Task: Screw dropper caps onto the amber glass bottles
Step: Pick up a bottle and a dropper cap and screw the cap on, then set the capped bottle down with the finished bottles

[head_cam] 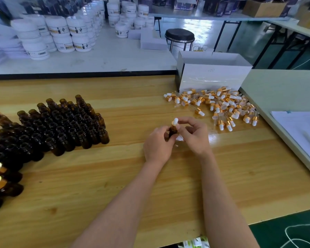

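My left hand (157, 145) grips an amber glass bottle (173, 131) upright above the middle of the wooden table (115, 185). A dropper cap (175, 122) with a gold collar and white bulb sits on the bottle's neck, and my right hand (193, 134) pinches that cap with thumb and fingers. Several open amber bottles (61, 127) stand in a tight block at the left. A heap of loose dropper caps (218, 106) lies at the right. Capped bottles (0, 178) lie at the far left edge.
A white cardboard box (211, 77) stands behind the cap heap. A pale side table (279, 90) with papers (301, 126) adjoins on the right. White jars (57, 34) are stacked on the bench behind, and a black stool (179, 37) stands beyond it.
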